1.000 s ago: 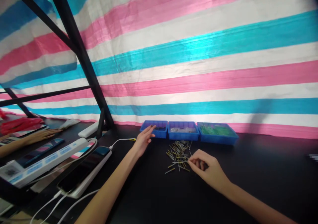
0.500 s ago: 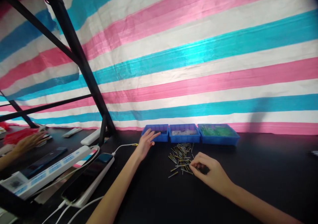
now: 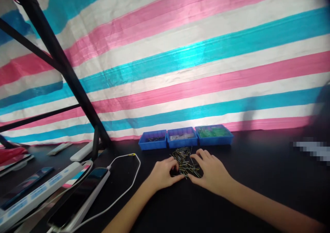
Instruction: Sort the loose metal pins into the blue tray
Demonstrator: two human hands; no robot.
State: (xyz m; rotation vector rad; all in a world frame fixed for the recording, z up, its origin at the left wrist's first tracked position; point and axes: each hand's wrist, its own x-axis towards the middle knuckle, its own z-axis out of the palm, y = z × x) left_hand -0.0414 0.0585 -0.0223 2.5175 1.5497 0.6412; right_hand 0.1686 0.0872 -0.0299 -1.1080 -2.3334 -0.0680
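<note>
A loose pile of thin metal rods [image 3: 183,159], some with yellowish ends, lies on the black table. My left hand [image 3: 163,173] curves around the near left side of the pile, thumb stretched toward the middle and fingers parted from it. From the right, my right hand [image 3: 212,171] cups the other side with thumb and fingers spread. Both thumbs come close together at the pile's near edge. The hands touch or nearly touch the rods, with nothing visibly gripped. Behind the pile, a blue bin [image 3: 153,144] holds a few similar thin rods.
Beside it stand a blue bin with clear plastic bags [image 3: 182,142] and another with green contents [image 3: 214,139]. At left are a phone [image 3: 79,197], a white cable [image 3: 129,186], a power strip [image 3: 38,195] and a black metal post [image 3: 77,88]. A striped sheet [image 3: 167,74] hangs behind.
My left hand has left the left bin and come down to the pile's left side. My right hand's fingers have spread at its right side. The pile looks more compact; the view has shifted.
</note>
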